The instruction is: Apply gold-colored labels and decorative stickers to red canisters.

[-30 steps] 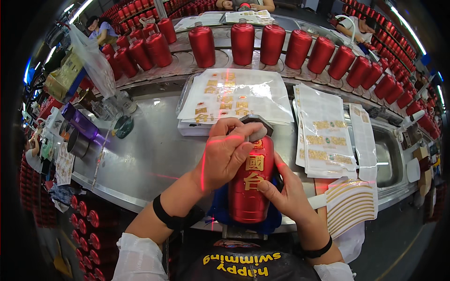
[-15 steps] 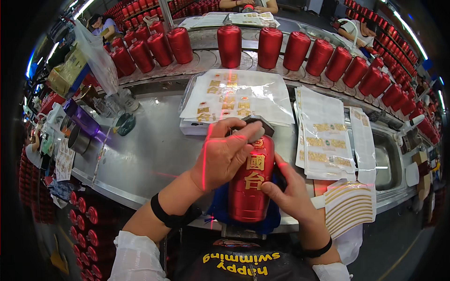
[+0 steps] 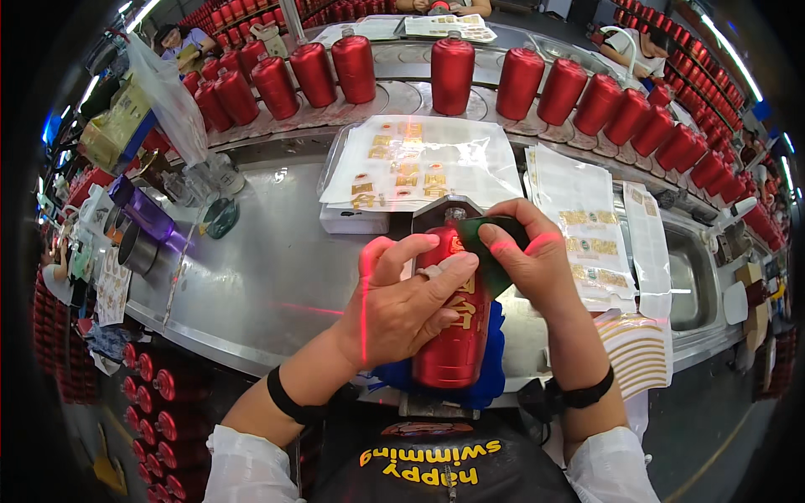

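Head view: a person's two hands work on a red bottle [image 3: 453, 335] lying on a blue cloth [image 3: 490, 369] at the near edge of a steel table [image 3: 277, 268].
Left hand [image 3: 402, 306]: fingers spread, pressing on the bottle's side.
Right hand [image 3: 537, 260]: pinching a dark green pad [image 3: 490, 251] against the bottle's shoulder.
Behind: sheets of gold labels [image 3: 419, 163]; row of red bottles [image 3: 453, 75].

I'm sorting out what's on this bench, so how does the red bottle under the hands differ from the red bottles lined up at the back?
The red bottle under the hands lies on its side on a blue pad; the back-row bottles stand upright. Both hands touch the first; nobody touches the row. All are glossy red.
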Demonstrator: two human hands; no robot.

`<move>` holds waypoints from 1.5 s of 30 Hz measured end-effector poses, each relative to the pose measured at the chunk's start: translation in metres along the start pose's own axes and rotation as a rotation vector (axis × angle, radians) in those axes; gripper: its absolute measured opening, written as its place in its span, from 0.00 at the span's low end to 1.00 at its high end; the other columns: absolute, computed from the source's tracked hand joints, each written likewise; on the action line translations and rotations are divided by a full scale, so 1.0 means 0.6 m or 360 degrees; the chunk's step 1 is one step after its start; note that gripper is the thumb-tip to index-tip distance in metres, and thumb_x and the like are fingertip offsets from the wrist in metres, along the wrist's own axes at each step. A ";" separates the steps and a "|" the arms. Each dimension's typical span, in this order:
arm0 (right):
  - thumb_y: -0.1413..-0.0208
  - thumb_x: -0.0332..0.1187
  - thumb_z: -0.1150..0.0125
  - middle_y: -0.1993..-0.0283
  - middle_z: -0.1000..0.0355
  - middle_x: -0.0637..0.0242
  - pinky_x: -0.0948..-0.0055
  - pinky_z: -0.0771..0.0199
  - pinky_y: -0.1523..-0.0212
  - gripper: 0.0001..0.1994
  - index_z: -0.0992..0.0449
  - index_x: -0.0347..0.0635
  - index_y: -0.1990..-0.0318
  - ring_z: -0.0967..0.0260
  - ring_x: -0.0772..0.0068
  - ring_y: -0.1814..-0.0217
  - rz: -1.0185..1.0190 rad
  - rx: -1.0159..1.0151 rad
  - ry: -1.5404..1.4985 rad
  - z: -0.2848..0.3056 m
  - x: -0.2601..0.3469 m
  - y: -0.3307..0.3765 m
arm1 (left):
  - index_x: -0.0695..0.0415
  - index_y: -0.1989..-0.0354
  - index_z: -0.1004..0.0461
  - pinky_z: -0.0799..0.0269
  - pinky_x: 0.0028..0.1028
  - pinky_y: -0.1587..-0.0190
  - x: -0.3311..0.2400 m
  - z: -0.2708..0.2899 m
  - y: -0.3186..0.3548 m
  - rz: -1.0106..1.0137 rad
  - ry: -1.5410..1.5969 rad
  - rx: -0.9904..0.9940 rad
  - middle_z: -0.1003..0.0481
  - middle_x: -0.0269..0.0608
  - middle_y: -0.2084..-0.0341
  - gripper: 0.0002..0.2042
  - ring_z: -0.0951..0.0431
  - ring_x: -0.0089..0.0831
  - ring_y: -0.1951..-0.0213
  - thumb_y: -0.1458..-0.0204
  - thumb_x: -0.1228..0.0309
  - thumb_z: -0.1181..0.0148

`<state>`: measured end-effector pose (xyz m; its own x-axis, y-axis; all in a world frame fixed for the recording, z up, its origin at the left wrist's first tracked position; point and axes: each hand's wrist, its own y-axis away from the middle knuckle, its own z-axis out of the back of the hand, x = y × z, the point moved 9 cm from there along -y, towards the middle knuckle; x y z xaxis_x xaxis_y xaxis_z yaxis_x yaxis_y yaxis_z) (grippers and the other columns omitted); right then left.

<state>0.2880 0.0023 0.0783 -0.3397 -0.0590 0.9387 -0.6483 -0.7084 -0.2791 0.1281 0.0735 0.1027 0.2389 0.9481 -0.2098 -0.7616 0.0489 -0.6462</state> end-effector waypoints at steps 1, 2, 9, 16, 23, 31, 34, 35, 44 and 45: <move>0.44 0.31 0.37 0.67 0.26 0.68 0.79 0.29 0.63 0.09 0.26 0.37 0.59 0.32 0.82 0.65 -0.0054 -0.0054 -0.0022 0.002 -0.018 0.009 | 0.55 0.42 0.28 0.49 0.39 0.43 0.000 -0.007 -0.004 -0.0036 -0.0029 0.0051 0.21 0.31 0.59 0.21 0.36 0.37 0.45 0.42 0.60 0.46; 0.43 0.32 0.37 0.67 0.27 0.69 0.80 0.30 0.63 0.10 0.26 0.37 0.58 0.32 0.82 0.65 -0.0105 -0.0112 -0.0044 0.005 -0.035 0.017 | 0.56 0.42 0.28 0.49 0.40 0.43 0.002 -0.017 -0.007 -0.0058 -0.0053 0.0126 0.20 0.32 0.61 0.22 0.37 0.37 0.45 0.39 0.57 0.50; 0.38 0.37 0.39 0.67 0.28 0.72 0.82 0.32 0.64 0.12 0.28 0.38 0.55 0.35 0.85 0.66 -0.0357 -0.0149 -0.0501 0.002 -0.102 0.045 | 0.51 0.40 0.29 0.48 0.38 0.45 0.015 -0.021 -0.003 -0.0209 -0.0103 0.0254 0.22 0.25 0.62 0.24 0.37 0.32 0.53 0.45 0.55 0.44; 0.39 0.39 0.39 0.66 0.28 0.72 0.82 0.32 0.64 0.14 0.28 0.38 0.54 0.34 0.85 0.65 -0.0371 -0.0149 -0.0497 0.000 -0.111 0.058 | 0.50 0.41 0.28 0.47 0.37 0.47 0.014 -0.015 -0.023 -0.0259 -0.0109 0.0266 0.22 0.24 0.69 0.24 0.37 0.33 0.54 0.45 0.54 0.45; 0.43 0.33 0.36 0.65 0.26 0.60 0.71 0.27 0.65 0.09 0.26 0.39 0.59 0.28 0.65 0.66 0.0050 -0.0385 0.0462 0.045 -0.025 0.037 | 0.55 0.39 0.31 0.47 0.36 0.44 0.016 -0.016 -0.011 -0.0074 0.0028 0.0086 0.22 0.31 0.58 0.25 0.33 0.34 0.53 0.47 0.62 0.42; 0.56 0.30 0.29 0.70 0.30 0.64 0.65 0.32 0.66 0.10 0.22 0.43 0.65 0.30 0.60 0.67 0.0556 0.0802 0.0770 -0.099 0.134 0.017 | 0.64 0.35 0.39 0.45 0.38 0.43 0.014 -0.010 0.077 0.0564 0.0257 -0.0157 0.30 0.46 0.43 0.29 0.36 0.40 0.45 0.38 0.55 0.50; 0.53 0.32 0.33 0.68 0.25 0.53 0.59 0.27 0.64 0.09 0.23 0.36 0.66 0.27 0.49 0.65 0.0673 -0.0106 0.1638 -0.039 0.157 -0.032 | 0.64 0.35 0.38 0.45 0.38 0.42 0.012 -0.013 0.092 0.0686 0.0340 -0.0131 0.30 0.46 0.42 0.30 0.36 0.41 0.44 0.38 0.54 0.51; 0.52 0.31 0.34 0.69 0.26 0.53 0.61 0.27 0.64 0.09 0.23 0.36 0.65 0.27 0.50 0.66 0.0529 0.0083 0.1023 -0.040 0.134 -0.027 | 0.64 0.35 0.38 0.45 0.38 0.42 0.012 -0.009 0.092 0.0674 0.0318 -0.0136 0.30 0.46 0.42 0.30 0.36 0.41 0.44 0.38 0.54 0.51; 0.40 0.33 0.38 0.67 0.25 0.71 0.81 0.30 0.65 0.08 0.25 0.38 0.60 0.32 0.86 0.64 -0.0166 -0.0327 -0.0393 -0.010 -0.078 0.097 | 0.59 0.35 0.37 0.56 0.43 0.37 -0.022 -0.025 0.072 0.0302 0.0116 0.0098 0.28 0.39 0.43 0.33 0.42 0.43 0.38 0.38 0.44 0.59; 0.40 0.33 0.38 0.67 0.25 0.71 0.81 0.30 0.65 0.08 0.25 0.38 0.60 0.32 0.86 0.64 -0.0247 -0.0407 -0.0355 -0.003 -0.092 0.095 | 0.60 0.35 0.37 0.57 0.44 0.37 -0.023 -0.024 0.071 0.0287 0.0119 0.0077 0.28 0.39 0.43 0.33 0.42 0.42 0.38 0.38 0.44 0.59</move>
<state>0.2684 -0.0337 0.0102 -0.0855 -0.1363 0.9870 -0.8391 -0.5242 -0.1451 0.1010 0.0581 0.0674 0.1387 0.9170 -0.3739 -0.8236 -0.1028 -0.5577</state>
